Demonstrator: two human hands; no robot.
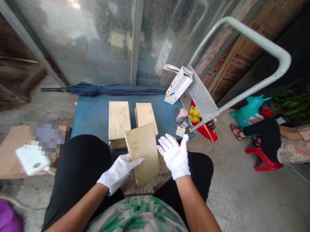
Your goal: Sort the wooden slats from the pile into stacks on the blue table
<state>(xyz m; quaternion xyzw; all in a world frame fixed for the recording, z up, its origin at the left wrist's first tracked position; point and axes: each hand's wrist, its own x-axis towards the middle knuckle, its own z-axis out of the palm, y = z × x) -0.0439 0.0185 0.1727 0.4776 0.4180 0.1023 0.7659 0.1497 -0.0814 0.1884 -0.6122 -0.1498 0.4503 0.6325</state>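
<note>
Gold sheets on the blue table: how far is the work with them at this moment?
Two neat stacks already lie on the blue table. In hand: the left hand grips another gold bundle at its lower edge; the right hand is open beside its upper corner. Left: that bundle is not on the table yet.

A folded umbrella [113,90] lies along the far edge of the blue table [92,117]; a white paper bag [177,87] stands at its far right corner.

Concrete floor [259,211], glass door [97,30], brick wall [238,39].
</note>
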